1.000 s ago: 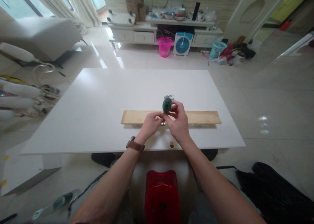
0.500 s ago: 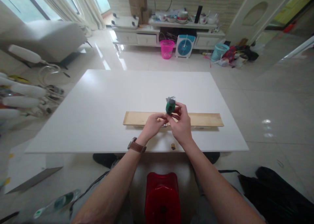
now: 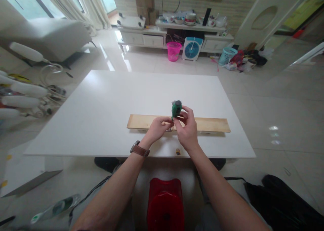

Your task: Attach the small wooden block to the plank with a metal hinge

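A green-handled screwdriver (image 3: 176,108) with a dark end cap points down over a pale wooden board (image 3: 214,124). My right hand (image 3: 186,128) is closed around its lower part, thumb and fingertips near the shaft. My left hand (image 3: 159,127) pinches beside the tip, over the board's near edge; whatever lies between those fingertips is hidden. Just below them a small shiny metal piece (image 3: 169,129) shows at the board's edge. Thin silvery bits, perhaps screws or nails, are partly hidden behind the screwdriver.
The board lies on a white table (image 3: 106,102), slightly raised on something beneath. A small brown-and-yellow object (image 3: 178,151) rests at the table's front edge. Below stands a red plastic stool (image 3: 165,204). Farther off are a pink basket (image 3: 173,52) and a blue-and-white fan (image 3: 192,49).
The screwdriver's top has shifted slightly, and the camera view has moved a little. Both hands keep nearly the same grip and place.
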Tool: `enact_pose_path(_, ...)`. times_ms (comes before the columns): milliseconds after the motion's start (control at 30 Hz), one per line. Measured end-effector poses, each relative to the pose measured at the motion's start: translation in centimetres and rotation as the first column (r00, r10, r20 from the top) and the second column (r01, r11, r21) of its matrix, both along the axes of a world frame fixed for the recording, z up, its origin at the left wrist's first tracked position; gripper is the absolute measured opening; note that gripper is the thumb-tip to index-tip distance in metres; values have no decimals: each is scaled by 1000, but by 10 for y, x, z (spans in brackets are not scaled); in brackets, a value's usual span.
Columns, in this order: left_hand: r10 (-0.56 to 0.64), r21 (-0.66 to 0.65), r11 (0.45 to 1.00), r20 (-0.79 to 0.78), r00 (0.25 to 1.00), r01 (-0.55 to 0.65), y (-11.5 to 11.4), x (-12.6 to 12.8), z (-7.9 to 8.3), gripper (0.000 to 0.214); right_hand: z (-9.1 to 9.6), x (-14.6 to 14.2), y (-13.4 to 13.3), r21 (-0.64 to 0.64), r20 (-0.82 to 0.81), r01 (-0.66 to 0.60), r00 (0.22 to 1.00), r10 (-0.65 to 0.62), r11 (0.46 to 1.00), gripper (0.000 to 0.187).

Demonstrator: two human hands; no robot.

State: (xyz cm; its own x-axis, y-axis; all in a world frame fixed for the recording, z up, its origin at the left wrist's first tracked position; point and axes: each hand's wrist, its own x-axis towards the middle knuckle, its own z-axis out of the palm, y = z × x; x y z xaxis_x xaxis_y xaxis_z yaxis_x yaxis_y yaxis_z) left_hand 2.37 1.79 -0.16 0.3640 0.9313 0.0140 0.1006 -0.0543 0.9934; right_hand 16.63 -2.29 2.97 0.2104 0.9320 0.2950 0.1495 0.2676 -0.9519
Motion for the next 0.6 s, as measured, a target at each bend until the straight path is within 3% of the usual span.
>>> enact_pose_path(200, 28, 61, 998, -31, 999, -26, 1, -1, -2, 16, -1, -1, 2, 3, -18, 42, 999, -42, 999, 62)
enact_pose_path(467, -8, -54, 998, 56, 998, 11, 0, 1, -4, 23, -2, 0, -1, -4, 9, 8, 1000, -8, 1000, 45)
enact_pose_path(600, -2, -25, 1000, 14, 1000, 2, 0, 0, -2, 22, -2, 0, 2, -5, -7, 27, 1000, -27, 1000, 52)
